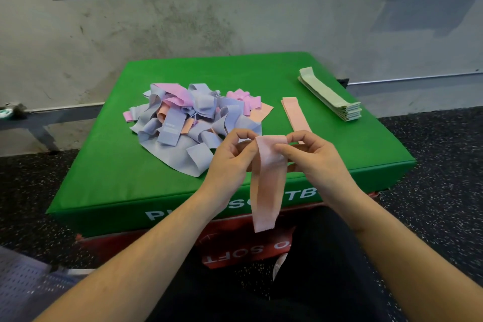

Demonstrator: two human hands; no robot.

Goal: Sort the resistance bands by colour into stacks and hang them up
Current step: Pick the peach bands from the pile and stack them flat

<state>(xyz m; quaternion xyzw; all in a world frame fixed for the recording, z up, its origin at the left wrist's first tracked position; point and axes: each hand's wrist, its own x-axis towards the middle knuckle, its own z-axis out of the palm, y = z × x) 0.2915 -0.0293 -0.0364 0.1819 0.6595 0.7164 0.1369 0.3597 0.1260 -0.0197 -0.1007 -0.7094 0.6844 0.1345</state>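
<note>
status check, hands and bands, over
Left hand and right hand both pinch hanging peach elastic band. Flat peach band and light green band stack sorted. Mixed pile remains.

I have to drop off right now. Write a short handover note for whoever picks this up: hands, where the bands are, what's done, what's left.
Hands: left hand and right hand both pinch the top edge of one peach band, which hangs down in front of the green box.
Done: green stack is squared up at the box's far right; peach stack is started beside it.
Left: lay the held band on the peach stack, then sort the mixed pile of lavender, pink and peach bands at centre left. Nothing is hung up in view yet.
</note>
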